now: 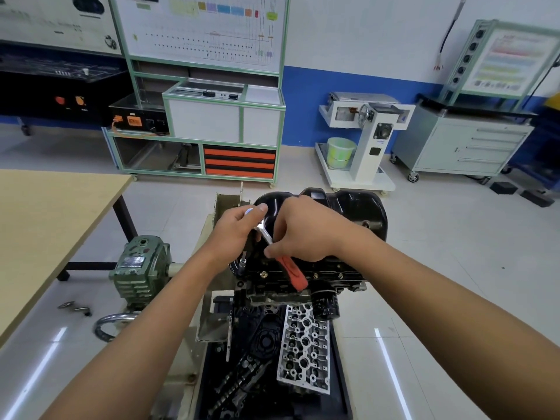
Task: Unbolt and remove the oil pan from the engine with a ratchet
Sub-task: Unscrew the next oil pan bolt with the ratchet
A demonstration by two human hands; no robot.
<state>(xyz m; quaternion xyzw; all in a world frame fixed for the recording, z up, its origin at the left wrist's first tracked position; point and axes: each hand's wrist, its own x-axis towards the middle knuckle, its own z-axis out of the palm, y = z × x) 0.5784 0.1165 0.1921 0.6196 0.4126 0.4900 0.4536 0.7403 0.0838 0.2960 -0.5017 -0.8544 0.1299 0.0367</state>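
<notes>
**user1:** so where's the oil pan?

**user2:** The black oil pan (348, 207) sits on top of the upturned engine (306, 280), mid-scene, just past the person's hands.

**user1:** and what are the hands doing?

**user2:** Both are on the ratchet (266, 236). The left hand (239, 222) is curled over its head at the pan's left edge. The right hand (306, 231) is wrapped round the shaft just above the red grip. A cylinder head (304, 350) lies in the tray (338, 377) on the near side.

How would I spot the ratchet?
Find the black engine in the middle, topped by the shiny black oil pan. The left hand and right hand hold the ratchet there. It alone has a silver shaft and a red handle.
</notes>
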